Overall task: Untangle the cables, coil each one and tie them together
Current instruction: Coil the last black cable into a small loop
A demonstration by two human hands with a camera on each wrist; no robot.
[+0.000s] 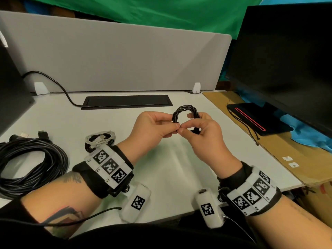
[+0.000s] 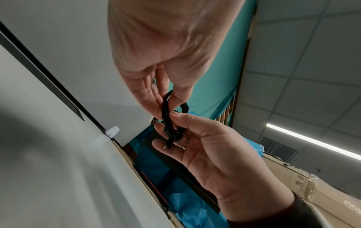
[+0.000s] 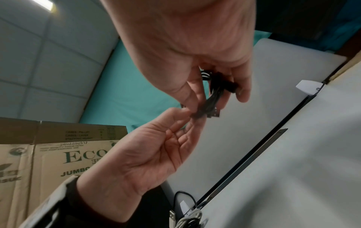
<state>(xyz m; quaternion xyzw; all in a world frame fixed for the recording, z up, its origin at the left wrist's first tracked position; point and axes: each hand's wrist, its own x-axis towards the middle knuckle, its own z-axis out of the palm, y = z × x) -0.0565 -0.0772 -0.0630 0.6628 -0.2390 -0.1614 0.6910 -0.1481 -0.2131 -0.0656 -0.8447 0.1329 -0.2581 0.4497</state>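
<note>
A small black cable coil (image 1: 186, 112) is held above the white desk (image 1: 170, 168), a loop standing up between my hands. My left hand (image 1: 172, 126) pinches its lower left strands with thumb and forefinger. From the right, my right hand (image 1: 188, 127) pinches the same bundle, its other fingers curled behind the coil. In the left wrist view the black coil (image 2: 168, 121) runs between my left hand (image 2: 166, 104) and right hand (image 2: 168, 131). The right wrist view shows this coil (image 3: 213, 94) under my right hand (image 3: 215, 99), with my left hand (image 3: 189, 117) pinching its end.
A big black cable coil (image 1: 32, 159) lies at the desk's left. A white cable coil (image 1: 99, 138) sits behind my left wrist. A grey divider (image 1: 116, 60) and a cable slot (image 1: 125, 101) stand at the back. A monitor (image 1: 287, 60) and a cardboard sheet (image 1: 291, 155) are on the right.
</note>
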